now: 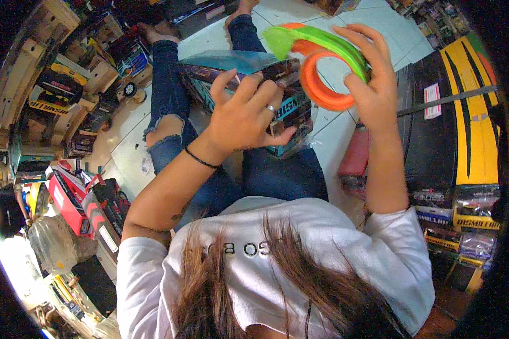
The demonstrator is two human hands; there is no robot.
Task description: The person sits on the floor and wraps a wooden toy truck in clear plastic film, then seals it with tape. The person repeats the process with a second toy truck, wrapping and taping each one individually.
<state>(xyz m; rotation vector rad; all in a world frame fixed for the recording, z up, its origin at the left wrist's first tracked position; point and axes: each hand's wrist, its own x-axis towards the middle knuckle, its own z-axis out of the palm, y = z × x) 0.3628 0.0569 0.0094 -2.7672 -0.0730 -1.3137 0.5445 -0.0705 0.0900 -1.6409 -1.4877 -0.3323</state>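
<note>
A box (291,107) in dark and light-blue print, covered in loose clear plastic (223,58), rests on my lap between my legs. Over it lies my left hand (246,107), fingers spread and touching the wrapped box; the palm hides much of its surface. Raised to the right of the box, my right hand (373,79) is closed around a green and orange tape dispenser (322,42). Its orange ring (328,101) hangs below the green frame, and the toothed-looking end points left, above the box.
Stacked boxes and wooden shelving (90,79) line the left side. A red box (68,198) lies at lower left. On the right stands a large black and yellow package (472,113) with a strap, above several smaller packs (475,220). White floor tiles (209,39) show ahead.
</note>
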